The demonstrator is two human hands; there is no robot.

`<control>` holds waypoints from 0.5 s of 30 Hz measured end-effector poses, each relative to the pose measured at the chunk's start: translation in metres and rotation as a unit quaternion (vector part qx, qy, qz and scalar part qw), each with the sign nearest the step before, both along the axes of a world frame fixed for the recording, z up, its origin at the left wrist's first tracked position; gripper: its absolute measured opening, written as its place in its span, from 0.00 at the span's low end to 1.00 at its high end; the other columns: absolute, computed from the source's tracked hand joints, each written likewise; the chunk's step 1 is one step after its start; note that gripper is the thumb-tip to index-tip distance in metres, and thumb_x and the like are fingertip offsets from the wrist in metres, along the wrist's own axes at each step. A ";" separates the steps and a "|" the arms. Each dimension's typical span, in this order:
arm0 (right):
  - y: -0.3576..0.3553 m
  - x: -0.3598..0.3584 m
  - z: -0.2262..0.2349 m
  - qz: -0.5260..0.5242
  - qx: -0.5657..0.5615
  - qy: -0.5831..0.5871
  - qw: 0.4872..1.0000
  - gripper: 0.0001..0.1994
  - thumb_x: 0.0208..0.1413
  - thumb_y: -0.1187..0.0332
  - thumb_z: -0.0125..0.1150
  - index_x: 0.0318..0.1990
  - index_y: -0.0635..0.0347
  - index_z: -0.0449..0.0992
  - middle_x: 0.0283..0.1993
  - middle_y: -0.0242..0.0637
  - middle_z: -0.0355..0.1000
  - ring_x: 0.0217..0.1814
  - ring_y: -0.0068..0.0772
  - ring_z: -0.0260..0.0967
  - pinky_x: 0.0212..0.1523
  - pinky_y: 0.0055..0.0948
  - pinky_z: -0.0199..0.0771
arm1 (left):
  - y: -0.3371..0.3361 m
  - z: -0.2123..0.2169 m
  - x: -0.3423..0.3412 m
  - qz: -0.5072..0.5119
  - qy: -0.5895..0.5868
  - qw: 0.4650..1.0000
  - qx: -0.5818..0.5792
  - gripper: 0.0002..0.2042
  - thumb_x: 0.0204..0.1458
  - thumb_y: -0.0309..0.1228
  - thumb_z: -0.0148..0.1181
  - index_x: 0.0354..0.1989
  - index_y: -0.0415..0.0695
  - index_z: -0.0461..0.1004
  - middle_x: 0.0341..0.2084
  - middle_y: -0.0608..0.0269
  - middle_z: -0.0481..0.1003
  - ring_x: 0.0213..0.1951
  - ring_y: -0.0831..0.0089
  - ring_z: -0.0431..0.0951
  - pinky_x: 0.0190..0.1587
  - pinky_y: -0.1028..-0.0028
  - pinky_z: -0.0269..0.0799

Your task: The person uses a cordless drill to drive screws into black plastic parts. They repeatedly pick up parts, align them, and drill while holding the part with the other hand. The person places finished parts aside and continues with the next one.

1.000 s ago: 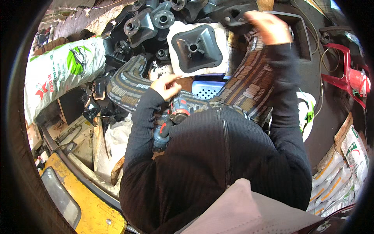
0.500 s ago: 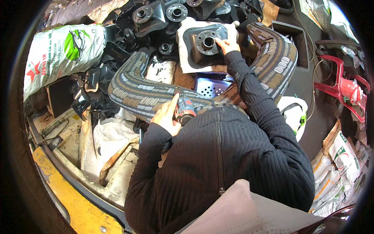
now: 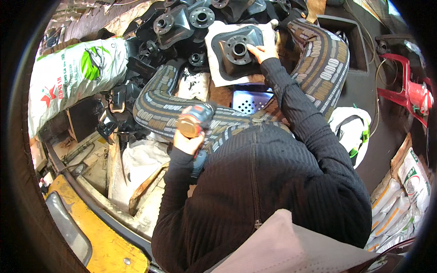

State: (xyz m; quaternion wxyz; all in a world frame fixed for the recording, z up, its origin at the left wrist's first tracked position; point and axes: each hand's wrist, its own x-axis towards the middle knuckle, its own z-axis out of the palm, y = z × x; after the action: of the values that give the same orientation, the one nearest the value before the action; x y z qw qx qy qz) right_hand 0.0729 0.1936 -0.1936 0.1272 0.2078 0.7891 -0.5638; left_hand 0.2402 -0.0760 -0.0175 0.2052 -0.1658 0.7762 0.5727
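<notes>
In my left hand is a cordless drill with a blue and red body, blurred by motion. The fingers wrap its grip over my lap, and a blue part shows below the hand. My right hand pinches the flange edge of a black moulded part. This part has a square base with rounded corners and a round, holed flange with a raised central collar. It lies flange up on a white cloth-like pad between my knees. Some of my right fingers are hidden behind the hand.
Several similar black flanged parts are heaped beyond the pad. A white and green sack lies at the left, above a yellow metal panel. A red plastic frame is at the right, with packed white bags below it. A perforated pale tray sits between my legs.
My left hand has turned and moved slightly left with the drill, whose body is now raised into view. My right hand keeps its pinch on the flange. The whole view has shifted slightly.
</notes>
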 end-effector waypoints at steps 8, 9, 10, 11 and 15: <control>0.034 0.026 0.045 -0.103 -0.719 -0.175 0.665 0.14 0.54 0.71 0.53 0.46 0.69 0.68 0.38 0.40 0.72 0.36 0.33 0.72 0.24 0.24 0.69 | 0.026 0.060 -0.066 -0.181 0.147 0.967 -0.107 0.13 0.45 0.27 0.63 0.40 0.39 0.73 0.27 0.67 0.75 0.22 0.79 0.71 0.25 0.77 0.66; 0.033 0.029 0.052 -0.095 -0.729 -0.153 0.661 0.14 0.54 0.71 0.52 0.47 0.69 0.67 0.40 0.41 0.71 0.39 0.34 0.72 0.26 0.24 0.70 | 0.034 0.062 -0.070 -0.181 0.127 0.971 -0.091 0.14 0.45 0.27 0.63 0.41 0.39 0.73 0.29 0.65 0.76 0.26 0.76 0.74 0.29 0.76 0.70; 0.031 0.034 0.058 -0.100 -0.726 -0.141 0.666 0.14 0.55 0.72 0.51 0.48 0.69 0.67 0.43 0.43 0.71 0.42 0.34 0.71 0.29 0.25 0.72 | 0.041 0.060 -0.077 -0.206 0.162 0.959 -0.111 0.14 0.45 0.27 0.63 0.41 0.39 0.73 0.30 0.63 0.76 0.29 0.74 0.76 0.32 0.75 0.71; 0.028 0.038 0.063 -0.106 -0.723 -0.130 0.670 0.15 0.55 0.72 0.51 0.49 0.68 0.67 0.46 0.44 0.70 0.45 0.35 0.71 0.31 0.26 0.73 | 0.048 0.058 -0.082 -0.233 0.196 0.943 -0.134 0.14 0.45 0.27 0.63 0.41 0.39 0.73 0.31 0.62 0.77 0.31 0.73 0.77 0.34 0.73 0.73; 0.027 0.045 0.075 -0.087 -0.703 -0.082 0.701 0.17 0.58 0.69 0.50 0.53 0.67 0.65 0.51 0.44 0.68 0.48 0.31 0.70 0.35 0.21 0.75 | 0.065 0.055 -0.082 -0.193 0.121 0.971 -0.068 0.18 0.37 0.31 0.70 0.38 0.40 0.73 0.32 0.60 0.76 0.34 0.68 0.78 0.38 0.70 0.74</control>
State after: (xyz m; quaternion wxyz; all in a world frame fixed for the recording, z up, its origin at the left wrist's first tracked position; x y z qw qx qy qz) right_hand 0.1175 0.2209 -0.1186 0.2514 0.1712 0.1289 -0.9439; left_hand 0.1580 -0.0109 0.0373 0.2050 0.0439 0.8498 0.4836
